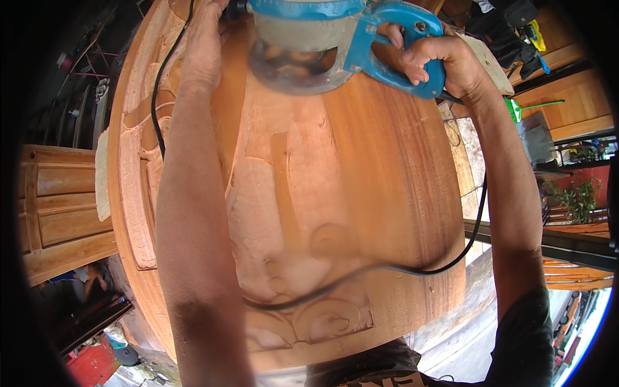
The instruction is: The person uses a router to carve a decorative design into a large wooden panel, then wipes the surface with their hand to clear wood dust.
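A teal and grey router [303, 39] stands on a broad wooden panel [400, 174] at the top of the view. Its clear round base rests on the wood, over a paler, cut-down area. My right hand [448, 61] is closed round the teal D-shaped handle. My left hand [205, 48] is at the dark knob on the router's left side; the upper edge cuts off part of its fingers. A black power cord [342, 282] loops across the panel, passing under my left forearm. Carved scrolls [332, 322] show at the panel's near end, and carved mouldings run along its left side.
Wooden panelled doors [71, 200] stand at the left, with another panelled wooden piece [567, 103] at the upper right. Green and yellow items lie among dark bags there. A leafy plant [578, 198] is farther right. Pale floor tiles [461, 151] show beside the panel.
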Demonstrator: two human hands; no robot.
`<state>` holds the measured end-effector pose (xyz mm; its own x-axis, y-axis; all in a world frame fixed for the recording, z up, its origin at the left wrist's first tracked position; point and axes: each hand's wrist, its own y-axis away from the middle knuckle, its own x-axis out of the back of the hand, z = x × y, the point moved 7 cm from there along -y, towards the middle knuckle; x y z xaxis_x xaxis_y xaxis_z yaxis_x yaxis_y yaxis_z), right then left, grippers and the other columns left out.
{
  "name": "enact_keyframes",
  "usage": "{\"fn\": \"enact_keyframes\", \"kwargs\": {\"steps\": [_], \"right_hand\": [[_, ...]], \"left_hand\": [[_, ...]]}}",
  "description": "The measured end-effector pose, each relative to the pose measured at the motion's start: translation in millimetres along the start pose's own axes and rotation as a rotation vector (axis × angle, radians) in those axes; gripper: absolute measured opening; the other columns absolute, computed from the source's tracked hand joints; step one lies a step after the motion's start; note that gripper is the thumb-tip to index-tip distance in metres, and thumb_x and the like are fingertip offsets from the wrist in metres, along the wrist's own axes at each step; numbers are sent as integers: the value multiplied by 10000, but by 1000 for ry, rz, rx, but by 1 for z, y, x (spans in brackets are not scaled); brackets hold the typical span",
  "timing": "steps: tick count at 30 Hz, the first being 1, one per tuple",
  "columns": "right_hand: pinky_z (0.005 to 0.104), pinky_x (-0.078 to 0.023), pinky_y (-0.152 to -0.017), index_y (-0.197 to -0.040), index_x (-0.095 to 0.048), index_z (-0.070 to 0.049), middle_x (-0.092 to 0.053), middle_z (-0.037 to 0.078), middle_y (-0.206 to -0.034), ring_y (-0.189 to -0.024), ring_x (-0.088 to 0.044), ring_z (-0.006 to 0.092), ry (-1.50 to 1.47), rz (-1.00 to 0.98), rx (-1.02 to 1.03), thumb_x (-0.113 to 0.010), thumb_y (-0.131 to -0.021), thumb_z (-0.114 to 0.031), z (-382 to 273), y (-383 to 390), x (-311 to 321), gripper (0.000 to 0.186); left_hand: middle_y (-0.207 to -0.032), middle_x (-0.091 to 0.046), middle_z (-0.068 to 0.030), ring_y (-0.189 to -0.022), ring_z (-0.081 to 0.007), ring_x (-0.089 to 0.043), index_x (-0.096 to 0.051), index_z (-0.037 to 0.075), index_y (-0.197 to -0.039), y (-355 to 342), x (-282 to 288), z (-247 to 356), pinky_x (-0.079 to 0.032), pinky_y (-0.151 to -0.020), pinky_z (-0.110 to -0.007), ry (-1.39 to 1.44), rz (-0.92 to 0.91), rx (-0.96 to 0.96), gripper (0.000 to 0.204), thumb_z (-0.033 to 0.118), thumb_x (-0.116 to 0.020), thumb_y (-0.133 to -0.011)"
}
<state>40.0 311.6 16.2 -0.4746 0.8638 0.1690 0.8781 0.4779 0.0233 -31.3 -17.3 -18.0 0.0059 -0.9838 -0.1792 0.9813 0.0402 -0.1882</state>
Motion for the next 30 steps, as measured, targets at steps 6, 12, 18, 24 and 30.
{"fn": "enact_keyframes", "kwargs": {"steps": [6,12,18,24,30], "right_hand": [[256,-410,-559,-943,-593,-69,-543,6,-593,-518,-489,83,-10,-12,-37,-679,-830,-195,-4,1,-7,190],[256,-398,-566,-935,-578,-72,-523,2,-599,-527,-482,85,9,0,-55,-683,-821,-201,4,-7,0,202],[257,-399,-588,-939,-580,-73,-523,7,-601,-547,-490,86,-11,-19,-57,-679,-811,-198,-5,-20,-8,204],[258,-400,-586,-940,-592,-74,-569,22,-619,-550,-508,93,-20,-7,-81,-685,-797,-197,-9,-27,0,210],[252,-382,-553,-941,-596,-74,-572,23,-621,-544,-519,95,-53,20,-103,-688,-772,-189,-8,-31,2,224]], "left_hand": [[-1452,-582,-127,-1364,-262,-491,-544,71,-1480,-15,17,-8,-318,-1193,-426,-64,87,23,677,556,-575,-1008],[-1392,-630,-105,-1306,-234,-545,-594,69,-1415,-14,10,-8,-371,-1156,-405,-65,172,-1,589,515,-557,-1032],[-1510,-530,-153,-1416,-308,-461,-391,47,-1574,-21,3,2,-238,-1260,-473,-96,-20,-63,739,535,-533,-1038],[-1499,-536,-145,-1392,-318,-479,-374,31,-1575,-31,2,3,-250,-1251,-464,-124,-20,-28,749,532,-531,-1041],[-1480,-555,-123,-1374,-294,-493,-390,56,-1569,-38,6,4,-270,-1236,-458,-131,34,-40,728,542,-526,-1044]]}}
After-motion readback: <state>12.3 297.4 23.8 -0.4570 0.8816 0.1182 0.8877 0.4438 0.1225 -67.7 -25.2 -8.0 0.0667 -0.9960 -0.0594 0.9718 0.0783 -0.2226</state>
